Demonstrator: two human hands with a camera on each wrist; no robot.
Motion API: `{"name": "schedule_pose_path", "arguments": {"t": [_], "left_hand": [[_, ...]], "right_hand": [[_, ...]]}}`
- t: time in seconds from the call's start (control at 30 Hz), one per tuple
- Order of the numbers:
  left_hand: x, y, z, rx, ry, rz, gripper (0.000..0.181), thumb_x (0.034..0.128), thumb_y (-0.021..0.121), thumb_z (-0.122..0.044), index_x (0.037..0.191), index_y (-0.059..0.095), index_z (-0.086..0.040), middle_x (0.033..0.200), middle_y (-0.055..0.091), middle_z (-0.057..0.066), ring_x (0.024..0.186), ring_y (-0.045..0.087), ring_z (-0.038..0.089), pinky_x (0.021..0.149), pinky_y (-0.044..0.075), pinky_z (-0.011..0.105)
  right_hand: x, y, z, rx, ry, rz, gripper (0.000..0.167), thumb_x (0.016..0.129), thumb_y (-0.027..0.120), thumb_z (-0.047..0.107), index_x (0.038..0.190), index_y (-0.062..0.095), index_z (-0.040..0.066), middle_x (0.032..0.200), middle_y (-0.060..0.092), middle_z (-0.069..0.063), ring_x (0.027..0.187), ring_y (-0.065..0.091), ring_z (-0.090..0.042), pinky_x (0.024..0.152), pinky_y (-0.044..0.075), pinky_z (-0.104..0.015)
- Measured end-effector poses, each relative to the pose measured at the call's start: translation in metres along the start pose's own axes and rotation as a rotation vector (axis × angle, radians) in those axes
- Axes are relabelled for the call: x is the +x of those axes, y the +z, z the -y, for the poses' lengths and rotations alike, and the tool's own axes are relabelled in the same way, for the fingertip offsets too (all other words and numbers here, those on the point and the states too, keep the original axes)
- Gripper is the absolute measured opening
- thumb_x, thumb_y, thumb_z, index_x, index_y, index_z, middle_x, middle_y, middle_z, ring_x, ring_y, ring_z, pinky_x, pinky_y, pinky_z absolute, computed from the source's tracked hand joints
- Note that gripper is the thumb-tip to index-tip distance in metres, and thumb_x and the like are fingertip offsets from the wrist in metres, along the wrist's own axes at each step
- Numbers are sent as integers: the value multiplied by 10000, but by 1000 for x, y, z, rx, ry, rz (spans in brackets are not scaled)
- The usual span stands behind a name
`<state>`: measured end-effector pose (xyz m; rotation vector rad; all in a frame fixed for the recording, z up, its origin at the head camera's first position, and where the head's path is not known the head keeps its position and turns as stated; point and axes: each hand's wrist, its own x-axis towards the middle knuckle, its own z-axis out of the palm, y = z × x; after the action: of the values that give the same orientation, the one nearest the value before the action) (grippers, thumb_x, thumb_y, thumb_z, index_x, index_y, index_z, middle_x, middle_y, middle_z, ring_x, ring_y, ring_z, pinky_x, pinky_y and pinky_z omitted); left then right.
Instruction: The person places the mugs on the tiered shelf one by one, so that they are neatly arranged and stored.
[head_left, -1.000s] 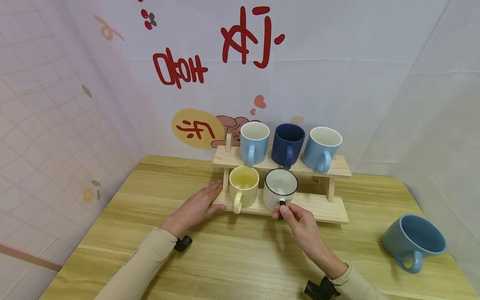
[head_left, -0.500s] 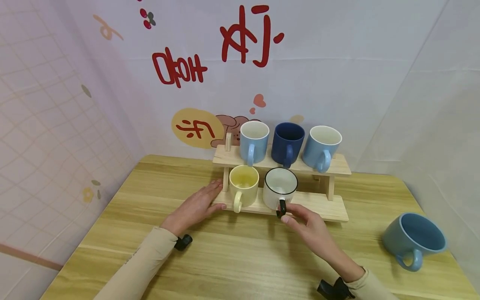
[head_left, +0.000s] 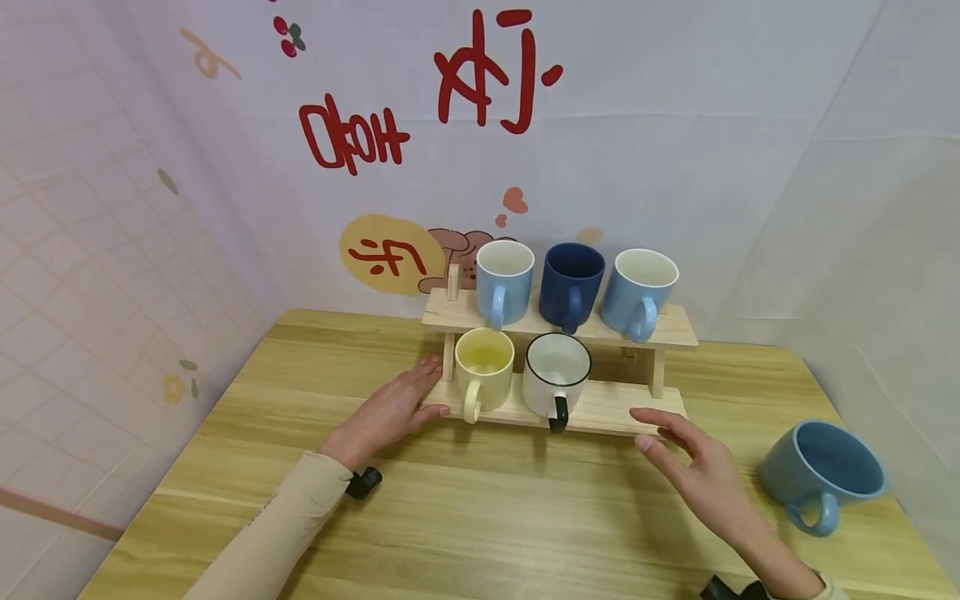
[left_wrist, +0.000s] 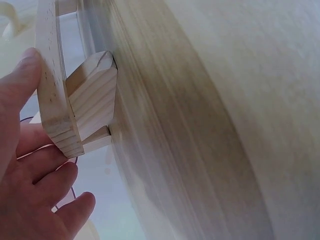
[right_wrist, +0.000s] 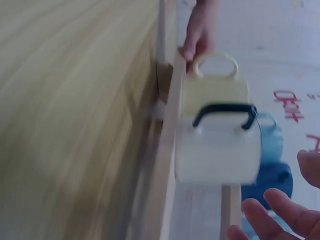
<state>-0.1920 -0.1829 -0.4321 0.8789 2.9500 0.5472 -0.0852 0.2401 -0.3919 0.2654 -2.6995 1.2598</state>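
Note:
My left hand [head_left: 390, 414] holds the left end of a two-tier wooden rack [head_left: 630, 406]; in the left wrist view its thumb [left_wrist: 27, 70] and fingers lie on either side of the board. A yellow mug [head_left: 491, 379] and a white mug [head_left: 551, 385] with black rim and handle stand on the lower tier, handles toward me. To the right of the white mug, my right hand [head_left: 697, 475] hovers near the rack's front edge, thumb and fingers spread, holding nothing. A grey-blue mug [head_left: 787, 471] sits on the table beyond that hand.
On the upper tier stand a light blue mug [head_left: 495, 287], a dark blue mug [head_left: 562, 292] and a second light blue mug [head_left: 622, 300]. The wooden table [head_left: 480, 525] ends against a printed cloth backdrop [head_left: 675, 150].
My right hand has let go of the white mug's handle and moved right, toward the grey-blue mug. The white mug stays on the lower tier. My left hand keeps its place.

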Motion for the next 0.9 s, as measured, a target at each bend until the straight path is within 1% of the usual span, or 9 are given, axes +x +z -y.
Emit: {"name": "schedule_pose_path", "arguments": {"t": [0.13,0.2,0.3,0.4,0.43,0.53,0.63,0.73,0.9], "left_hand": [[1,1,1,-7,-2,2,773,1024,614,-479,1541,417,62,1639,344,206,1508,343,366,1207,324,543],[1,1,2,-12,-6,1,778,1020,619,-481,1540,420,62,1638,346,208,1506,347,369,1203,327,554],[1,0,2,-19,-15,-2,780,1014,630,-477,1538,424,62,1635,352,205,1502,353,370,1198,330,564],[1,-1,1,-25,-23,1,780,1013,633,-477,1540,424,59,1637,352,202,1506,348,365,1202,323,564],[1,-1,1,-24,-26,4,778,1015,628,-479,1543,421,54,1639,349,197,1509,344,360,1206,318,558],[1,-2,0,-23,-24,7,777,1018,623,-482,1546,418,50,1641,345,196,1510,342,359,1211,312,551],[1,-1,0,-24,-23,8,778,1020,622,-481,1550,413,48,1643,342,195,1509,343,362,1213,309,548],[0,-1,0,-22,-21,8,782,1021,618,-486,1551,411,49,1643,340,198,1507,345,368,1212,311,549],[0,0,1,-21,-27,8,785,1019,616,-493,1550,414,49,1645,336,202,1506,346,371,1216,309,542]], "right_hand": [[-9,-23,-8,-62,79,11,357,1046,641,347,1391,652,256,1413,626,-56,1228,497,79,899,374,-3],[-14,-33,-12,-81,99,1,353,1051,629,355,1394,648,270,1414,619,-47,1210,475,119,870,388,-5],[-20,-45,-19,-75,102,-35,343,1058,624,318,1392,653,243,1358,636,75,1148,469,183,823,450,-37],[-26,-55,-24,-63,104,-73,346,1063,620,282,1400,649,210,1303,627,212,1097,526,189,770,488,-67],[-29,-57,-26,-56,106,-86,347,1062,622,271,1401,648,200,1287,628,240,1084,549,181,762,496,-72],[-35,-66,-31,-47,105,-113,354,1060,626,238,1407,641,176,1294,644,225,1101,571,170,787,486,-58],[-41,-75,-36,-40,118,-120,371,1065,615,231,1431,620,169,1328,645,192,1148,537,176,814,451,-30],[-45,-84,-42,-32,137,-117,391,1076,593,234,1461,592,164,1357,625,189,1177,504,183,821,418,-9],[-54,-96,-51,-9,160,-140,396,1083,575,201,1475,574,145,1364,625,189,1212,482,189,845,378,-8]]}}
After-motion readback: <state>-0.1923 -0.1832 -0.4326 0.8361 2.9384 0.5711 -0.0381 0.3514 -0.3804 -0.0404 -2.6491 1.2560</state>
